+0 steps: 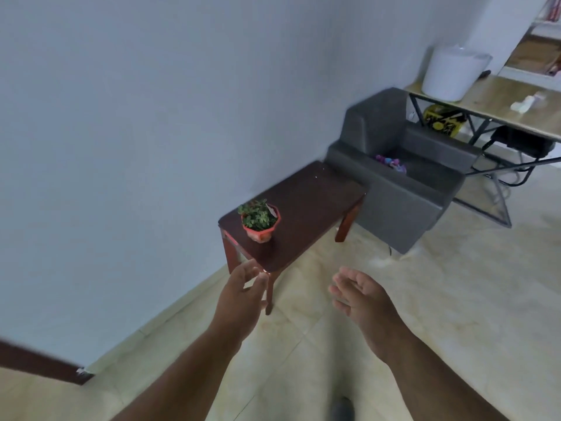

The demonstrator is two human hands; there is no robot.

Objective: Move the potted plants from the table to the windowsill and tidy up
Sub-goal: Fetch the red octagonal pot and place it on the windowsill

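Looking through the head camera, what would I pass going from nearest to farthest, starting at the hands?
Left hand and right hand, both open and empty → dark wooden table carrying the potted plant → grey armchair → white bucket on the desk.

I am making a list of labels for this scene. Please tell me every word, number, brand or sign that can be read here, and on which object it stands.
No text can be read in this picture.
White tag in the potted plant: too small and blurred to read.
Yellow and black object under the light table: dark markings, blurred, not legible.
White bucket: no print visible.
Shelf items at the top right: too blurred to read.
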